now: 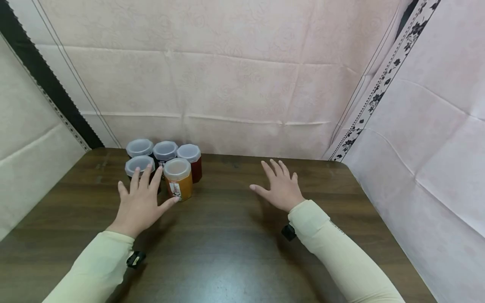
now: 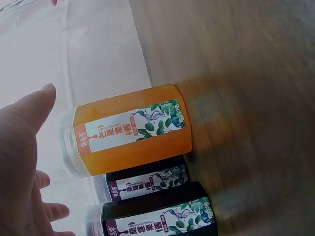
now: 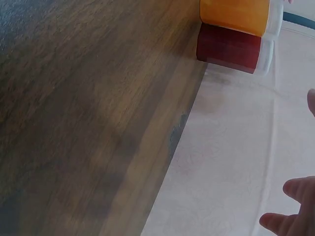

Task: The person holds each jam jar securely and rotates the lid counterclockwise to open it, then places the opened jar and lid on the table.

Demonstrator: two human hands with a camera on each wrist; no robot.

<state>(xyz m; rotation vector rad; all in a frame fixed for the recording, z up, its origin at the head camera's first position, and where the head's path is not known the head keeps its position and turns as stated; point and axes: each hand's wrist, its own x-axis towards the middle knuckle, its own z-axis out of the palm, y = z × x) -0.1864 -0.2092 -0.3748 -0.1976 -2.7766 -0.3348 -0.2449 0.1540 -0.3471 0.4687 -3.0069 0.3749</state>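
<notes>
Several jam jars with pale translucent lids stand grouped at the back left of the table. Foremost among them is an orange jar [image 1: 183, 187] with a printed label, which the left wrist view also shows close up. Behind it stands a red jar [image 1: 196, 170]; dark jars [image 2: 157, 219] stand to the left. My left hand [image 1: 138, 204] is spread in front of the group, its fingertips overlapping the front dark jar's lid [image 1: 139, 164] and its thumb near the orange jar. My right hand [image 1: 279, 189] hovers over the table's right half, fingers spread, holding nothing.
The brown wooden table [image 1: 219, 235] has its far edge against a pale patterned cloth [image 1: 235, 84] that hangs as a backdrop. Similar cloth hangs along the left and right sides. A small black device [image 1: 289, 232] sits at the right wrist, another [image 1: 136, 259] at the left.
</notes>
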